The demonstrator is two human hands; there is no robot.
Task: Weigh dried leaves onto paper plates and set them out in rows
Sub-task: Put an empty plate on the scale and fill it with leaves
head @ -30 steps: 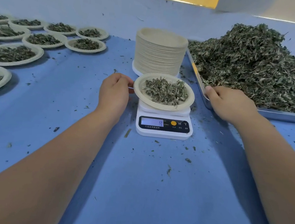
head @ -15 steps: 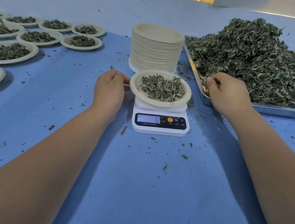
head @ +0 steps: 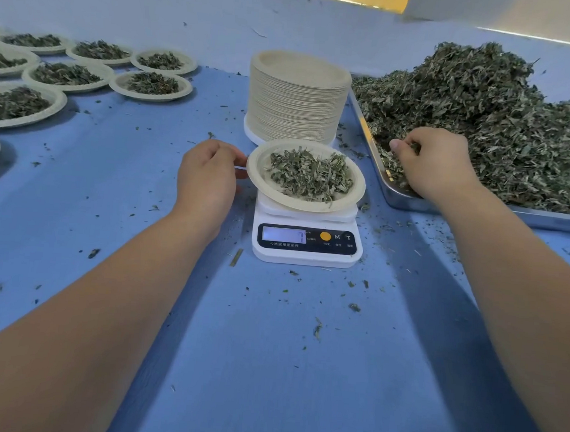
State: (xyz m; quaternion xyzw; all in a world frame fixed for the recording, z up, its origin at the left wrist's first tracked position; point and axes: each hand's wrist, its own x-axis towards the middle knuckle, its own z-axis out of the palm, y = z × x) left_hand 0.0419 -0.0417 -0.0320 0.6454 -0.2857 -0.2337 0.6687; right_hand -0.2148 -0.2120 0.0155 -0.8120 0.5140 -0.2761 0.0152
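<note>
left grip point(head: 208, 175) pinches plate point(head: 356, 195) rim, 9 o'clock | right grip point(head: 432, 164) seemingly holds leaves point(head: 521, 139) | risk: touch skews scale point(head: 307, 257)

Both my bare forearms reach forward. My left hand point(head: 208, 175) curls knuckles-up, fingertips pinching the paper plate point(head: 257, 166) rim at its right. My right hand point(head: 434, 162) curls palm-down, fingers gripping dried leaves point(head: 413, 147).

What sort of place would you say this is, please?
Probably a small herb or tea packing workbench: a metal tray heaped with dried leaves, a digital scale bearing a filled paper plate, and rows of portioned plates.
</note>
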